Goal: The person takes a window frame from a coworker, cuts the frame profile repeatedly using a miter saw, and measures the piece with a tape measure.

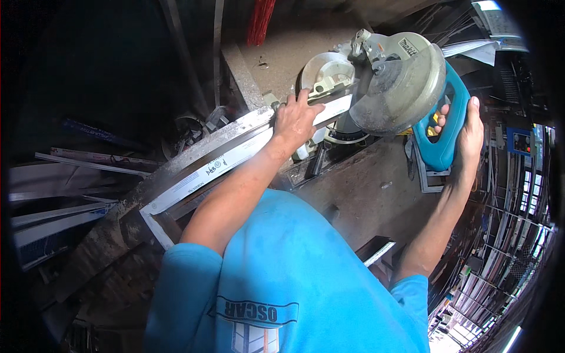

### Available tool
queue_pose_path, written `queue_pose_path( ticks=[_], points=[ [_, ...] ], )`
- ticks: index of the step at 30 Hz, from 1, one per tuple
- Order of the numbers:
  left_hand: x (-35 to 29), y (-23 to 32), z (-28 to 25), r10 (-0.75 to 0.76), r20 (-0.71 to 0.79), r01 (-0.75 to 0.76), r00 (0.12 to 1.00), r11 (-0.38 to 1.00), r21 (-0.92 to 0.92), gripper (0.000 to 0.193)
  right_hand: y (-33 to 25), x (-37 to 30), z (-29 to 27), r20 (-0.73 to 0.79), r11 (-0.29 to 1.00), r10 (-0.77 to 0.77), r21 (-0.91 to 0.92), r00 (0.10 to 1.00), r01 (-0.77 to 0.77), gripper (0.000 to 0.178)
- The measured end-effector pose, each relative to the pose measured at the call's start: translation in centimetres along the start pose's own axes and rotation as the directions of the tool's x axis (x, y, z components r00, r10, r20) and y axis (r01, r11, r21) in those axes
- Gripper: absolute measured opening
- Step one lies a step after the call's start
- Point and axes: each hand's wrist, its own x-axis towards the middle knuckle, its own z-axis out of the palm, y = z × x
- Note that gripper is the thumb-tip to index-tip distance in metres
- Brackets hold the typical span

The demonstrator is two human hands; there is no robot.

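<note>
A long white profile bar [235,154] with printed film lies slantwise across the bed of a miter saw [412,47]. My left hand [297,122] grips the bar near the saw's fence, fingers bent over its top and pressing it down. The bar's right end [338,107] reaches up to the cloudy, rounded blade guard [391,97]. What the blade touches is hidden behind that guard. On the right, my right hand [468,132] is wrapped round the saw's teal loop handle [453,132], with fingertips showing inside the loop.
A dusty support rail [194,150] runs alongside the bar to the left. Loose metal strips and profiles [65,217] are stacked at the far left. Red strands [260,22] hang at the top. Racks of long profiles [500,253] stand along the right.
</note>
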Motion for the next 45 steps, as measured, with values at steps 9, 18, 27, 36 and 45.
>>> queue_pose_path(
  ticks=[9,18,27,36,45],
  points=[
    [0.2,0.0,0.1,-0.003,0.000,0.003,1.000,1.000,-0.011,0.058,0.1,-1.2,0.9,-0.036,0.998,-0.045,-0.049,0.998,0.043,0.066],
    [0.1,-0.2,0.2,0.008,-0.012,-0.008,1.000,1.000,-0.012,0.058,1.0,-2.4,2.1,-0.068,0.997,-0.079,-0.029,0.995,0.077,0.061],
    [0.3,-0.2,0.3,-0.001,0.005,0.001,1.000,1.000,-0.004,0.057,1.9,-2.3,1.7,-0.045,0.994,-0.105,-0.020,0.993,0.104,0.059],
    [0.2,-0.2,0.3,-0.001,0.000,0.001,1.000,1.000,0.001,0.056,2.1,-2.3,1.4,-0.018,0.992,-0.119,-0.037,0.993,0.118,0.060],
    [0.1,-0.2,0.2,0.004,-0.002,-0.004,1.000,1.000,-0.001,0.056,2.4,-2.4,1.3,-0.015,0.993,-0.116,-0.035,0.993,0.116,0.060]
  ],
)
